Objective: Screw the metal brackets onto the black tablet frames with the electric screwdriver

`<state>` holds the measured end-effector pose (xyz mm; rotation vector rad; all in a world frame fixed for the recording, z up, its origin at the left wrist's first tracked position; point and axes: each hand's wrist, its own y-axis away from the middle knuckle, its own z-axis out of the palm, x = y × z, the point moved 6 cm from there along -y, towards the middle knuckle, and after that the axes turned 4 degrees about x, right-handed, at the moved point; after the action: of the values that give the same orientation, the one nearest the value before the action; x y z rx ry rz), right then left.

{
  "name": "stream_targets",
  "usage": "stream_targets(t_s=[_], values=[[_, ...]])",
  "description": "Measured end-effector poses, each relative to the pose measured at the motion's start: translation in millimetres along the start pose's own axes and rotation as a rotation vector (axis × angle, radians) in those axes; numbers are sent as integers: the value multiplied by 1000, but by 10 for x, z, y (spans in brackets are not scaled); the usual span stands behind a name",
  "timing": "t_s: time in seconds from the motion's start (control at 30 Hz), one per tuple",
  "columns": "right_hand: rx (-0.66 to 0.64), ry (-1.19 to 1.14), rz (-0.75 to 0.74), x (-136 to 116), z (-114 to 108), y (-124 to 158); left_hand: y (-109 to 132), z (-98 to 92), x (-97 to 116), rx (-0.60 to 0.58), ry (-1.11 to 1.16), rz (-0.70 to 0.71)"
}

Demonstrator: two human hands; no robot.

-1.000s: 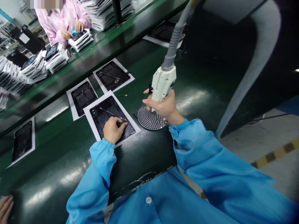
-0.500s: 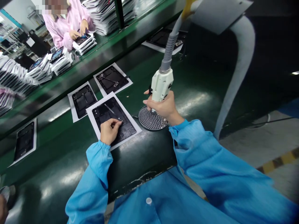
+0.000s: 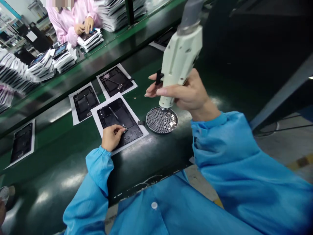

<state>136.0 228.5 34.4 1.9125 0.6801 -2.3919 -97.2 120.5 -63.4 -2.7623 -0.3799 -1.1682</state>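
Note:
My right hand (image 3: 188, 93) is wrapped round a cream electric screwdriver (image 3: 179, 62) with a grey hose, held upright above a round perforated metal dish (image 3: 161, 120) that holds small screws. My left hand (image 3: 111, 137) rests on a black tablet back panel (image 3: 118, 119) lying on a white sheet. Its thumb and fingers pinch a small part at the panel's near middle. I cannot make out what that part is.
Two more black panels on white sheets (image 3: 84, 101) (image 3: 116, 81) lie farther along the green conveyor belt (image 3: 61, 182), another (image 3: 22, 143) at the left. A person in pink (image 3: 73, 19) works at stacks of panels (image 3: 61, 55) across the line. Someone's hand (image 3: 3, 199) shows at bottom left.
My right hand has lifted the screwdriver up off the screw dish and nearer to the camera. My left hand slid slightly toward the near edge of the panel, fingers pinched.

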Motion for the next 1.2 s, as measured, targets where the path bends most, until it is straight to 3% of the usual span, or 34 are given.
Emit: stream_targets(t_s=[0.1, 0.17, 0.4, 0.6, 0.77, 0.87, 1.03, 1.2], values=[[-138, -142, 115, -75, 186, 18, 85, 69, -15, -54, 53, -43], [-156, -140, 118, -67, 271, 64, 166, 144, 9, -102, 74, -64], [-246, -130, 144, 212, 598, 330, 365, 236, 124, -149, -92, -24], [-280, -112, 166, 339, 670, 446, 325, 154, 97, -211, -218, 26], [-249, -157, 205, 355, 714, 486, 313, 203, 94, -213, -294, 27], [-217, -136, 211, 347, 787, 537, 402, 219, 96, -201, -319, 126], [-165, -45, 179, 415, 934, 609, 655, 210, 99, -201, -409, 452], [-110, -38, 163, 577, 1039, 579, 629, 280, 104, -73, -504, 502]])
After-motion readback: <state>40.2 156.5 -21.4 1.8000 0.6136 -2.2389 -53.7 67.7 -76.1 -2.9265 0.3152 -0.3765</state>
